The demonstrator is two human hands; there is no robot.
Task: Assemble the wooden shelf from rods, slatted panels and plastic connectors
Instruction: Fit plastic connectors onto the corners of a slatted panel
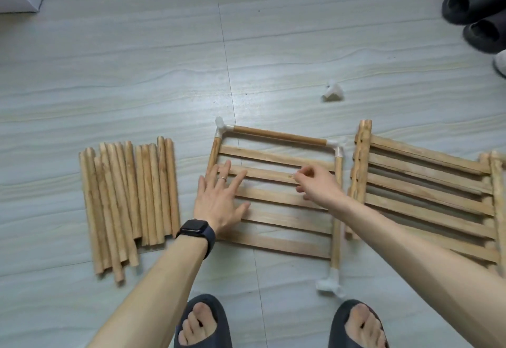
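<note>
1. Head view, far left: a bundle of rods (128,202) lies side by side on the floor (137,73), and neither hand is near it.
2. Next is the left hand (219,202), with a dark watch (195,231) on the wrist. Its fingers are straight and spread wide, flat over the slats, holding nothing.
3. Beneath it the slatted panel (279,219) lies flat on the floor. A top rod (279,135) runs between the far-left connector (223,125) and the far-right connector (338,146), and a near connector (330,283) caps the right side rod. The near left corner is hidden behind the forearm.
4. The right hand (317,183) sits over an upper slat with its fingers curled. It is blurred, so I cannot tell whether it pinches something small or holds nothing.
5. Further right, a loose connector (332,91) sits well beyond the frame, and the spare panels (427,188) are stacked just beside it.
6. The risk, as I judge it, is that pressing or shifting this part-joined frame could work a rod out of its socket or twist a plastic joint. Lifting it by the slats with one corner unconfirmed could rack it out of square.
7. No writing, brand or label can be read, and the watch face is dark.
</note>
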